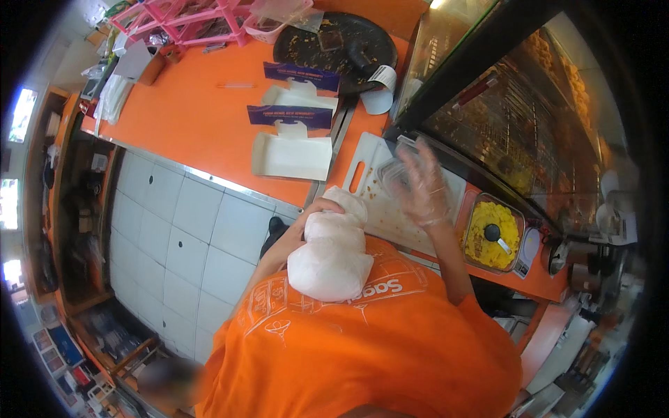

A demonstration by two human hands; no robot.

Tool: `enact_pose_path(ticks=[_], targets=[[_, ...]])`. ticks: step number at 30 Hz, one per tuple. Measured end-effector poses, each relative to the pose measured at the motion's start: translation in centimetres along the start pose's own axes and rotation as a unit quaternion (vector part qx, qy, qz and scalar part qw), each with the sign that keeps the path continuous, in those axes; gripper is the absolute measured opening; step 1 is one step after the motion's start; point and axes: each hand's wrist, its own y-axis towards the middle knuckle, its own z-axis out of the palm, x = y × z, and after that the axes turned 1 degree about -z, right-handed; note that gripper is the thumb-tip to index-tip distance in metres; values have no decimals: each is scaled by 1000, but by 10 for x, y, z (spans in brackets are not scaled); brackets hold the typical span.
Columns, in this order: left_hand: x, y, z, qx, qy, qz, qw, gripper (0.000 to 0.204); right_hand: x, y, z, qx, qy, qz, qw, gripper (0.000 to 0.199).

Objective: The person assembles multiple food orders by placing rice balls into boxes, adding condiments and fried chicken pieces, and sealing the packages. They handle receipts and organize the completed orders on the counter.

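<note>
Three white wrapped bundles (327, 268) sit in a row against my orange shirt. My left hand (317, 212) curls around the farthest of them, its fingers closed on the white wrapping. Over a white cutting board (418, 226) hovers my right hand (423, 184), in a clear plastic glove, slightly blurred, with its fingers spread. Beside those fingers lies something of clear, crinkled plastic (392, 175), whose kind I cannot make out. Crumbs dot the board. Right of it, a clear tub (463, 240) holds yellow food with a dark-headed utensil (492, 232) in it.
Two open white-and-purple cardboard boxes (291, 157) stand on the orange counter (188, 115). Behind them is a round black tray (300, 52) with crumbs. A glass display case (502, 104) rises at the right. Pink racks (185, 24) stand far left; wooden shelves (66, 230) line the left side.
</note>
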Motion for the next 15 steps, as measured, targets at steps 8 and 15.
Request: enact_pose_path(ticks=[8, 15], targets=[[-15, 28, -8, 38, -10, -46, 998, 69, -28, -31, 56, 0, -1, 6, 1000, 82], [-31, 21, -23, 46, -6, -66, 997, 60, 29, 17, -5, 16, -12, 9, 1000, 89]])
